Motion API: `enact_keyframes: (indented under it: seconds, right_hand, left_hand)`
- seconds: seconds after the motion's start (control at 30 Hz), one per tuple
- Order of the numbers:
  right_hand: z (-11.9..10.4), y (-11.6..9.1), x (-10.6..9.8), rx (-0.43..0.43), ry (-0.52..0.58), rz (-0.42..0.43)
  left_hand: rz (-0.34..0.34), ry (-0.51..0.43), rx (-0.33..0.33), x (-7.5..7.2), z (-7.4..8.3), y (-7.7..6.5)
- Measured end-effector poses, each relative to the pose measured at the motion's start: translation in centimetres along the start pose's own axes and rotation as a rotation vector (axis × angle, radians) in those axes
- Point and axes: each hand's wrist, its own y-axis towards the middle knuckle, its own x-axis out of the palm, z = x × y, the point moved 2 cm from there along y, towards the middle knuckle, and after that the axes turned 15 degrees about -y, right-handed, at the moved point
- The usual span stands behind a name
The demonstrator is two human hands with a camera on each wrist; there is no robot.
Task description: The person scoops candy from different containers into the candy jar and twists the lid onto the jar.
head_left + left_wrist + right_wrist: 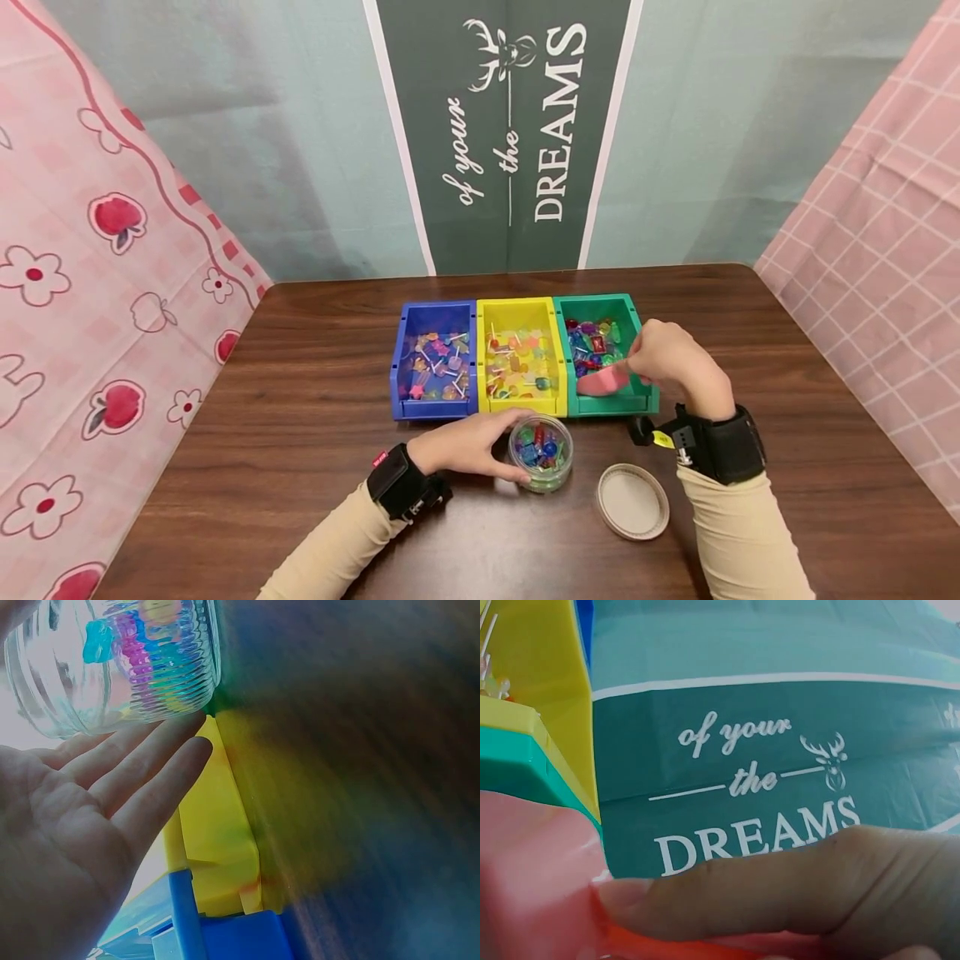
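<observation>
My left hand holds a clear ribbed jar steady, thumb on one side and fingers along the other. Colourful translucent beads fill part of this lidless jar. My right hand grips a pink scoop by its handle, the thumb pressed along it. The scoop's head is low inside the green bin, at its front, close by a heap of bright gem-like beads. What lies in the scoop is hidden.
Left of the green bin, a yellow bin and a blue bin adjoin in a row, holding small charms and lollipop-shaped pieces. A round pale lid lies on the brown wooden table, right of the jar. Printed cloths hang behind.
</observation>
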Motion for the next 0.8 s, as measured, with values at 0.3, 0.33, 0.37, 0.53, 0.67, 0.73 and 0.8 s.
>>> enact_keyframes:
  seconds: [0.3,0.33,0.37,0.53,0.67,0.73,0.8]
  right_hand:
    - [-1.7,1.7,-0.7,0.004,-0.123,-0.078]
    - [-1.8,1.7,-0.7,0.017,-0.126,-0.083]
    - [-2.0,1.8,-0.6,0.027,-0.127,-0.086]
    - [-2.5,1.8,-0.2,0.100,-0.116,-0.091]
    - [-2.8,1.6,0.2,0.142,-0.114,-0.075]
    - [-3.0,1.5,0.4,0.158,-0.118,-0.063]
    - [-3.2,1.4,0.6,0.176,-0.123,-0.053]
  left_hand:
    - [-0.001,-0.011,0.010,-0.1,0.1,0.1]
    - [-0.001,-0.008,0.009,0.0,0.1,0.1]
    - [-0.002,-0.004,0.008,0.0,0.1,0.1]
    - [-0.002,-0.001,0.003,0.0,0.0,0.1]
    - [0.000,0.003,-0.002,0.0,-0.2,0.2]
    - [0.003,0.006,-0.003,0.0,-0.3,0.2]
    - [0.006,0.004,-0.006,0.0,-0.3,0.2]
